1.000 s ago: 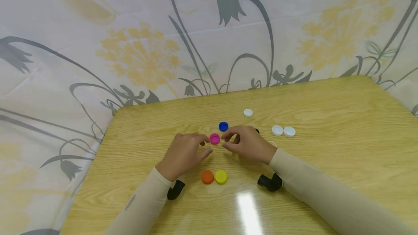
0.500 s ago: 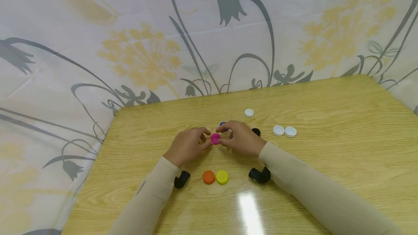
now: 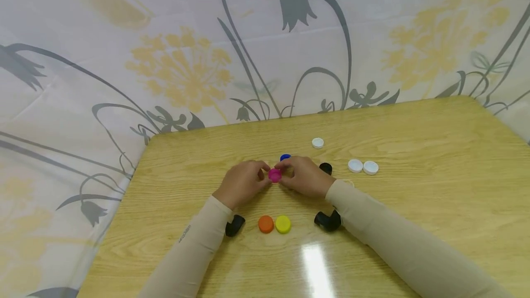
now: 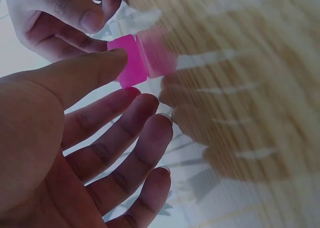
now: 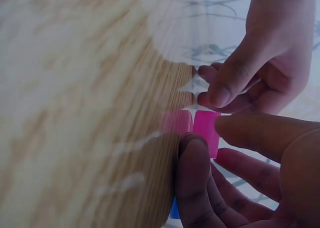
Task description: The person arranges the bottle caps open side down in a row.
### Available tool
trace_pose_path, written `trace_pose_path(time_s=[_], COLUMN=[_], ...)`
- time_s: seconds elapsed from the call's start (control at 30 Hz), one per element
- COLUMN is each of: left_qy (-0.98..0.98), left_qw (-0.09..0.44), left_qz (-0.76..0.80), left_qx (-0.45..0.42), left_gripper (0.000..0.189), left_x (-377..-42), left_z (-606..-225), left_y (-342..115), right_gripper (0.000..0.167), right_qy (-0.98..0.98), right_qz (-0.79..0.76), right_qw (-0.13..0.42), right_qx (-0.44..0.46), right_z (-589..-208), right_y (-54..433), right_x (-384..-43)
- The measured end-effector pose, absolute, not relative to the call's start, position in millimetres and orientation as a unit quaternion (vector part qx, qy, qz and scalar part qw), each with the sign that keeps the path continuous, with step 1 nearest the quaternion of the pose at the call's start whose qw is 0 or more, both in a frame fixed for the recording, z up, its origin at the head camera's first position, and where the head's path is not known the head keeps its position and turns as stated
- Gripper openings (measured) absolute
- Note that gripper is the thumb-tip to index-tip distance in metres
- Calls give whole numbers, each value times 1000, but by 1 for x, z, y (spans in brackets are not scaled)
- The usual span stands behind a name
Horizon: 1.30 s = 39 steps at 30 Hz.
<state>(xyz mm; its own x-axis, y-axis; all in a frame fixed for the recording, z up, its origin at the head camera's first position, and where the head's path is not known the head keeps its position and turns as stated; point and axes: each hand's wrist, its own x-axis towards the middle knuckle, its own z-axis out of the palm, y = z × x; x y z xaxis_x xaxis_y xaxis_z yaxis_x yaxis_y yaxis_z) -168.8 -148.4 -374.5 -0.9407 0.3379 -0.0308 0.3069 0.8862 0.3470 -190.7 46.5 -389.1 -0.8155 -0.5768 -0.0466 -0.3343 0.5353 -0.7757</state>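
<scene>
A pink bottle cap point(image 3: 275, 175) sits hollow side up on the wooden table, between both hands. My left hand point(image 3: 243, 182) pinches its left side; in the left wrist view the thumb overlaps the cap point(image 4: 134, 68) and the index fingertip meets its lower corner. From the right, my right hand point(image 3: 306, 176) pinches the same cap with thumb and index finger. Just behind the right fingers lies a blue cap point(image 3: 285, 157), partly hidden. Nearer me, an orange cap point(image 3: 266, 224) and a yellow cap point(image 3: 283, 224) lie side by side, tops up.
A black cap point(image 3: 326, 168) lies beside the right wrist. Two white caps point(image 3: 355, 166) touch farther right, and another white cap point(image 3: 317, 143) stands toward the back. Black wrist devices point(image 3: 328, 220) hang under the sleeves. A patterned cloth point(image 3: 256, 36) rises behind the table point(image 3: 434, 160).
Both hands have closed in on the pink cap from either side, and their fingertips now pinch it. The right hand moved left, uncovering more of the black cap and covering part of the blue one.
</scene>
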Motion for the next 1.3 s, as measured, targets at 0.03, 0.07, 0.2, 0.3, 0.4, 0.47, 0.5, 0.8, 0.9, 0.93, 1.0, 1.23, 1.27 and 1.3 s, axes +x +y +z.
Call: trace_pose_path(time_s=[0.03, 0.07, 0.2, 0.3, 0.4, 0.47, 0.5, 0.8, 0.9, 0.93, 1.0, 1.23, 1.27, 1.3], left_qy=[970, 970, 970, 969, 969, 969, 968, 962, 960, 958, 956, 942, 940, 938], left_qw=[43, 41, 33, 33, 34, 34, 34, 34, 33, 31, 25, 11, 8, 6], left_qz=[171, 171, 167, 168, 167, 168, 168, 190, 202, 208, 218, 264, 269, 275], left_qx=[168, 169, 175, 177, 179, 180, 182, 191, 193, 193, 196, 207, 209, 211], left_gripper=[26, 25, 24, 25, 25, 25, 24, 24, 25, 25, 24, 26, 26, 26], left_x=[-169, -169, -170, -171, -171, -172, -172, -171, -170, -170, -170, -171, -171, -171], left_z=[-375, -376, -377, -377, -379, -379, -379, -380, -379, -379, -377, -373, -372, -371], left_y=[-148, -148, -147, -147, -147, -147, -147, -148, -149, -150, -151, -154, -155, -155], right_gripper=[36, 36, 35, 35, 34, 34, 34, 34, 31, 29, 26, 28, 29, 29], right_qy=[865, 866, 872, 874, 874, 874, 874, 876, 876, 875, 873, 863, 861, 859], right_qz=[-400, -397, -386, -381, -381, -381, -381, -381, -384, -387, -394, -422, -426, -429], right_qw=[149, 147, 136, 130, 127, 128, 128, 111, 99, 97, 92, 52, 46, 40], right_qx=[-265, -265, -270, -273, -274, -273, -273, -273, -275, -275, -273, -272, -274, -276], right_z=[-390, -391, -392, -392, -392, -392, -392, -391, -390, -389, -387, -382, -381, -381], right_y=[46, 46, 46, 45, 45, 45, 45, 46, 46, 46, 46, 47, 47, 47], right_x=[-191, -191, -192, -192, -192, -191, -191, -191, -190, -190, -189, -188, -188, -188])
